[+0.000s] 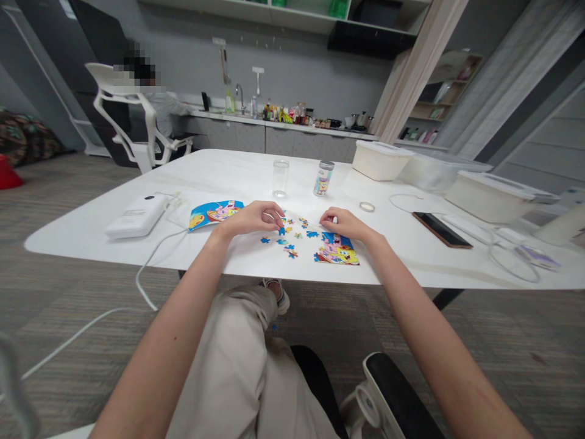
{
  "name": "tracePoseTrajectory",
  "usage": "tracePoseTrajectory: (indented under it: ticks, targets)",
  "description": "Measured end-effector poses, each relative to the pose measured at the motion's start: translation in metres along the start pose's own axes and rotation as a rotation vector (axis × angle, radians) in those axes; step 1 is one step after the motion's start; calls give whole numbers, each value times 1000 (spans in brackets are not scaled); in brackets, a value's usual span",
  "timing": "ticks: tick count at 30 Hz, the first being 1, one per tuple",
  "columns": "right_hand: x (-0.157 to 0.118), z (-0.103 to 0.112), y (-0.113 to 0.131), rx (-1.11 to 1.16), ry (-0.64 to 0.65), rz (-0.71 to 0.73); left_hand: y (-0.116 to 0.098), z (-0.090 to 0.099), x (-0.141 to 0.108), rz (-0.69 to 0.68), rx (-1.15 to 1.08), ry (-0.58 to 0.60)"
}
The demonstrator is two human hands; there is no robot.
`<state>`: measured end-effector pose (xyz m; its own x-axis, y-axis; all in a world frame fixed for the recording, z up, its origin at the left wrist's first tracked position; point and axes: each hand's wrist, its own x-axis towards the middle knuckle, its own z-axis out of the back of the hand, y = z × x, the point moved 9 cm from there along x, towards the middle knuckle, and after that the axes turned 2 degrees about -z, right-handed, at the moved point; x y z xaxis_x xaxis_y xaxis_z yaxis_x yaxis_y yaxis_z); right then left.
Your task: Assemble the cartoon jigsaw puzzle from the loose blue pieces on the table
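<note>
Loose jigsaw puzzle pieces (pixel 290 249) in blue and yellow lie scattered on the white table between my hands. My left hand (pixel 259 217) is closed, its fingers curled, with a blue puzzle piece (pixel 282 231) at its fingertips. My right hand (pixel 343 223) is also closed, its fingertips low over the table; whether anything is in them is hidden. Just below it lies a partly joined cartoon puzzle (pixel 338 251) with a yellow figure, a blue piece jutting from its upper left. Left of my left hand is a cartoon picture sheet (pixel 214 213), partly behind my wrist.
Behind the pieces stand a clear jar (pixel 280 178) and a printed canister (pixel 323 178). A ring-shaped lid (pixel 366 207) lies at right, then a phone (pixel 441 230) and white bins (pixel 381 160). A white box (pixel 138 216) with cables sits left. A person (pixel 159 110) sits beyond.
</note>
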<state>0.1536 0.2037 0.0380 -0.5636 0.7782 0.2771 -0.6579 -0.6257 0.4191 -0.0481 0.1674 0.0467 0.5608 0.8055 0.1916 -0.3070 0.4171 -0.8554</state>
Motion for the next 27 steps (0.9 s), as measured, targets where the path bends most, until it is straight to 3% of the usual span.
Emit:
tracePoseTrajectory:
  ticks: [27]
  targets:
    - [2,-1,6,50,-6,-11,-5,-5,2,-33,34,13]
